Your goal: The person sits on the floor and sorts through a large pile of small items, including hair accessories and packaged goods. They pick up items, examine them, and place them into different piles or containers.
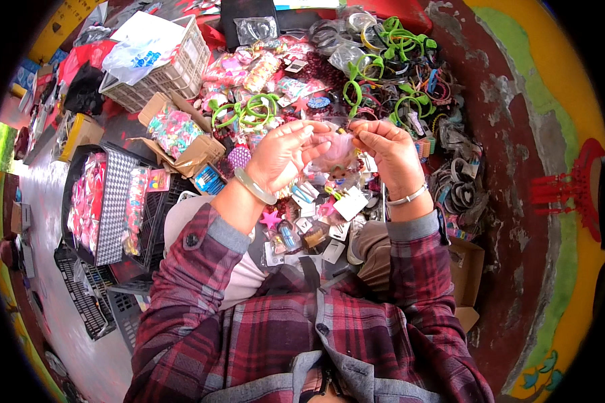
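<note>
A small clear plastic bag (338, 149) with something pale pink in it is stretched between my two hands, above a heap of accessories. My right hand (390, 149) pinches the bag's upper right edge between thumb and fingertips. On the other side, my left hand (284, 153) has its fingers bent at the bag's left edge, closed on the film. Just below lie carded hair clips (304, 193), a white card (350, 203) and a pink star-shaped piece (270, 219). Green bow headbands (247, 111) lie beyond my left hand.
At the far left stands a plastic crate (193, 64) topped with a white bag. Nearer are an open cardboard box (205, 149) of colourful packets and a black basket (87, 250) of pink packets. Dark hair bands (462, 193) pile up right, beside a worn wall (511, 201).
</note>
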A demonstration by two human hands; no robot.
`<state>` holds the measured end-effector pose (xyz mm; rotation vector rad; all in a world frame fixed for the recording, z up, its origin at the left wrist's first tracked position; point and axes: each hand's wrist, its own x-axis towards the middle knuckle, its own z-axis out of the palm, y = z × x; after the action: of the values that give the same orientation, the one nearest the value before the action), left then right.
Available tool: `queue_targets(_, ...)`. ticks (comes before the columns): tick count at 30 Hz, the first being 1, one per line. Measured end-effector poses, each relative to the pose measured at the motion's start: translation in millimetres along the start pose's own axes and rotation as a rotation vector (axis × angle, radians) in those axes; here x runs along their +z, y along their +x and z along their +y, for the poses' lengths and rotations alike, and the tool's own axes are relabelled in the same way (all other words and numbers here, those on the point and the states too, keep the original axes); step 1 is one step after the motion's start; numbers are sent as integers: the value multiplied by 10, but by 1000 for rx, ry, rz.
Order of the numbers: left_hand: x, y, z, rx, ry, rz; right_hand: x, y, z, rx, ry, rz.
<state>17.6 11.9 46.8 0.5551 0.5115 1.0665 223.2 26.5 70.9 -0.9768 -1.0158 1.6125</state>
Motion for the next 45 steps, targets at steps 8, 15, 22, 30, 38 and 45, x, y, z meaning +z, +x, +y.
queue_targets(8, 23, -13, -6, -19, 18, 15, 29, -38, -67, 42, -123, 2)
queue_targets(15, 8, -35, 45, -33, -40, -6, 64, -54, -77, -18, -116, 14)
queue_targets(22, -1, -27, 59, 5, -46, -17, 46, -53, -70, -37, -41, -33)
queue_targets(30, 15, -16, 70, 79, -113, -57, 34, -50, -74, -121, -140, -89)
queue_targets(38, 66, 11, 15, 122, 92, 6, 18, -30, -85, -234, -374, -87)
queue_targets(45, 100, -17, -28, 253, 373, 1, 60, -28, -188, -189, -286, 44)
